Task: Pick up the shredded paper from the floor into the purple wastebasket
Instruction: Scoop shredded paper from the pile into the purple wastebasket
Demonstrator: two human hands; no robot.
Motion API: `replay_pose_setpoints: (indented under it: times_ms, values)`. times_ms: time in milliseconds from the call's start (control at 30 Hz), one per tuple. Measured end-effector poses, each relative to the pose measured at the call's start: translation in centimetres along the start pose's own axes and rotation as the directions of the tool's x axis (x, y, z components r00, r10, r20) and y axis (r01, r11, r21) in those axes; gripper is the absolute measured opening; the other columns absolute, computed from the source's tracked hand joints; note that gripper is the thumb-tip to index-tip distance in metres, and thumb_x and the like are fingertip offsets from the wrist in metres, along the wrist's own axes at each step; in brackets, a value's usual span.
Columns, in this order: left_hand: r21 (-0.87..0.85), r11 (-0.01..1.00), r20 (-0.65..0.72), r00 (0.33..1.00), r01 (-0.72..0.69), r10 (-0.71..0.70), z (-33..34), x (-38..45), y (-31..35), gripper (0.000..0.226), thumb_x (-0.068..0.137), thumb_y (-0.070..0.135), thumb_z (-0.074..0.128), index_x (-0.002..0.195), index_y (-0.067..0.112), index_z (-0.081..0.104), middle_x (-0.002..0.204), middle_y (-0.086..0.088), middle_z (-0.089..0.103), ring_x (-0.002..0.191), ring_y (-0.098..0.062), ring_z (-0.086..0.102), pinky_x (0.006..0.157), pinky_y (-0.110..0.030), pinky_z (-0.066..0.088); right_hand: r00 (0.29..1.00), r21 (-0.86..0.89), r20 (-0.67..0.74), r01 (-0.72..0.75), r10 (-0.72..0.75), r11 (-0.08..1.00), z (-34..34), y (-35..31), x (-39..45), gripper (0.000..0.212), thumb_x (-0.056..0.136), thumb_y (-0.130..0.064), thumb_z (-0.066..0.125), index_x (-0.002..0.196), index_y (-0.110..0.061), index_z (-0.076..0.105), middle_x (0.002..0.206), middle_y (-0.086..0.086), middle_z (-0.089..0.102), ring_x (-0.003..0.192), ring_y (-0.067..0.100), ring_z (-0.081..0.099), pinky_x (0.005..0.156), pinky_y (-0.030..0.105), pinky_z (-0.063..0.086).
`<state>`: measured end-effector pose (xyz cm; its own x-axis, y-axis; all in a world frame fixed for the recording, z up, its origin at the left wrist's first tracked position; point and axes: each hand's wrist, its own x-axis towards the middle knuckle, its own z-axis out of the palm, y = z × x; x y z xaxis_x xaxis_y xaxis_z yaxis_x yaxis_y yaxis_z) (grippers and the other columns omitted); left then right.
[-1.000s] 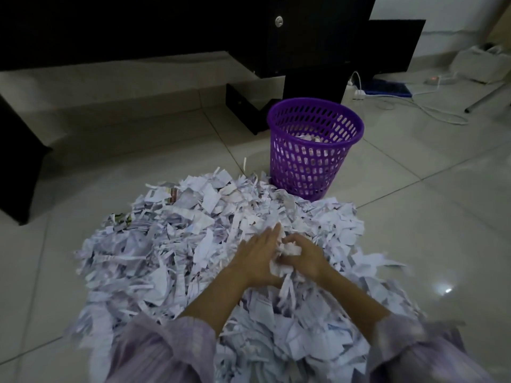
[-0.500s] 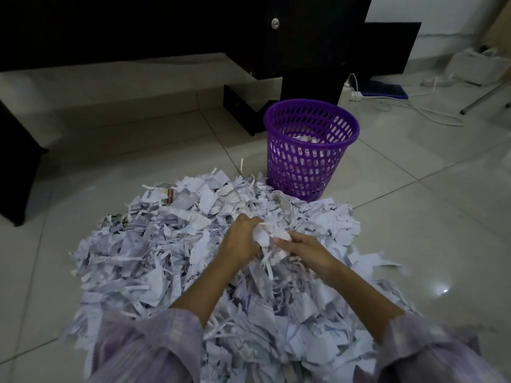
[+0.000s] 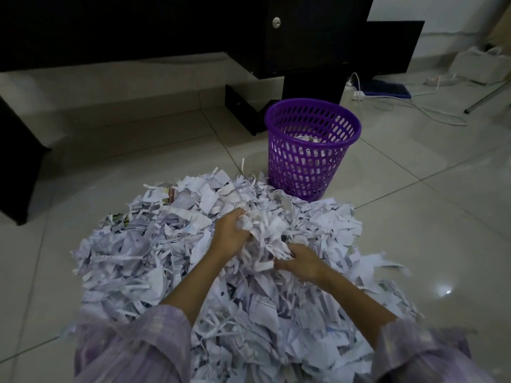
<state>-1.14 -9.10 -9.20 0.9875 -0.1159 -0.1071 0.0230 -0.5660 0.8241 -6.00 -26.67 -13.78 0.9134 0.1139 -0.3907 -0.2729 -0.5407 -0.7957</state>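
tiled floor (image 3: 414,217) | left hand (image 3: 231,233) and right hand (image 3: 301,262) curled, gripping shredded paper (image 3: 265,233) clump between hands

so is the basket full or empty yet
Neither: nearly empty. The basket stands upright with a few paper scraps low inside; its upper wall holes show through.

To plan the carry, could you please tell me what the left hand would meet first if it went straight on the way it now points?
The left hand would probably meet the purple perforated plastic wastebasket first, past loose white shredded paper; depth is unclear.
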Motion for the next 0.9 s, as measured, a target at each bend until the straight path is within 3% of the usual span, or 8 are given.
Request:
replay_pose_setpoints:
  times_ms: [67, 167, 300, 433, 600, 767, 833, 900]
  values:
    - [-0.033, 0.999, -0.037, 0.998, 0.043, -0.045, -0.7, 0.2, -0.1, 0.043, 0.076, -0.010, 0.067, 0.117, 0.001, 0.059, 0.109, -0.007, 0.055, 0.097, -0.016, 0.050, 0.059, -0.015, 0.033, 1.000, -0.073, -0.008, -0.031, 0.030, 0.997, -0.7, 0.5, 0.0, 0.024, 0.085, -0.039, 0.069, 0.089, -0.016, 0.070, 0.077, -0.007, 0.060, 0.062, 0.003, 0.051, 0.051, 0.012, 0.035]
    - [-0.110, 0.988, -0.124, 0.985, 0.108, -0.122, -1.9, 0.7, -0.4, 0.042, 0.076, -0.009, 0.068, 0.115, 0.002, 0.060, 0.106, -0.003, 0.052, 0.100, -0.014, 0.049, 0.071, -0.019, 0.037, 0.997, -0.166, -0.038, -0.078, 0.073, 0.983, -2.2, 1.4, -0.3, 0.037, 0.083, -0.047, 0.067, 0.071, -0.013, 0.064, 0.062, -0.005, 0.051, 0.057, 0.009, 0.045, 0.054, 0.021, 0.031]
    - [-0.088, 0.991, -0.179, 0.977, 0.101, -0.115, -2.7, 1.1, -0.4, 0.025, 0.086, -0.003, 0.059, 0.110, -0.001, 0.063, 0.097, -0.010, 0.058, 0.087, -0.019, 0.052, 0.070, -0.023, 0.038, 0.979, -0.119, -0.177, -0.121, 0.099, 0.985, -3.5, 1.8, -0.5, 0.042, 0.081, -0.044, 0.072, 0.086, -0.002, 0.069, 0.077, 0.001, 0.059, 0.070, 0.013, 0.052, 0.057, 0.019, 0.034]
    - [-0.121, 0.985, -0.236, 0.960, 0.124, -0.149, -2.5, 1.1, 0.1, 0.026, 0.084, -0.003, 0.063, 0.110, -0.001, 0.063, 0.111, -0.017, 0.062, 0.098, -0.028, 0.057, 0.071, -0.025, 0.040, 0.952, -0.126, -0.279, -0.164, 0.124, 0.978, -4.2, 2.2, -0.2, 0.048, 0.078, -0.039, 0.076, 0.051, -0.018, 0.042, 0.056, -0.003, 0.041, 0.054, 0.008, 0.038, 0.050, 0.022, 0.024]
    - [-0.169, 0.966, -0.340, 0.908, 0.196, -0.244, -3.6, 1.1, -0.1, 0.029, 0.085, -0.005, 0.061, 0.113, -0.003, 0.062, 0.119, -0.021, 0.060, 0.096, -0.028, 0.055, 0.072, -0.028, 0.040, 0.906, -0.022, -0.356, -0.254, 0.229, 0.967, -5.1, 3.4, -0.6, 0.053, 0.070, -0.035, 0.083, 0.045, -0.020, 0.039, 0.043, -0.008, 0.040, 0.049, 0.009, 0.038, 0.050, 0.023, 0.025]
    - [-0.169, 0.967, -0.364, 0.899, 0.193, -0.243, -4.0, 0.9, -0.4, 0.026, 0.083, -0.005, 0.064, 0.109, -0.004, 0.064, 0.114, -0.021, 0.063, 0.095, -0.027, 0.056, 0.074, -0.029, 0.042, 0.899, -0.062, -0.339, -0.315, 0.277, 0.947, -5.2, 3.9, -0.6, 0.050, 0.070, -0.040, 0.082, 0.055, -0.013, 0.043, 0.058, 0.007, 0.045, 0.054, 0.016, 0.043, 0.057, 0.027, 0.026]
    - [-0.199, 0.960, -0.374, 0.891, 0.196, -0.259, -3.8, 0.9, -0.4, 0.027, 0.083, -0.006, 0.064, 0.110, -0.003, 0.063, 0.114, -0.020, 0.062, 0.094, -0.027, 0.056, 0.073, -0.028, 0.043, 0.906, -0.127, -0.314, -0.337, 0.284, 0.933, -5.2, 3.4, -0.8, 0.037, 0.075, -0.038, 0.079, 0.091, -0.007, 0.068, 0.092, 0.014, 0.065, 0.086, 0.022, 0.061, 0.072, 0.028, 0.041]
    - [-0.199, 0.960, -0.377, 0.889, 0.198, -0.261, -3.7, 1.0, -0.6, 0.026, 0.083, -0.005, 0.063, 0.110, -0.004, 0.062, 0.113, -0.020, 0.062, 0.097, -0.029, 0.057, 0.072, -0.030, 0.043, 0.905, -0.147, -0.242, -0.390, 0.350, 0.909, -5.2, 2.6, -1.0, 0.072, 0.076, -0.041, 0.077, 0.132, -0.004, 0.052, 0.135, 0.015, 0.054, 0.124, 0.027, 0.051, 0.096, 0.029, 0.041]
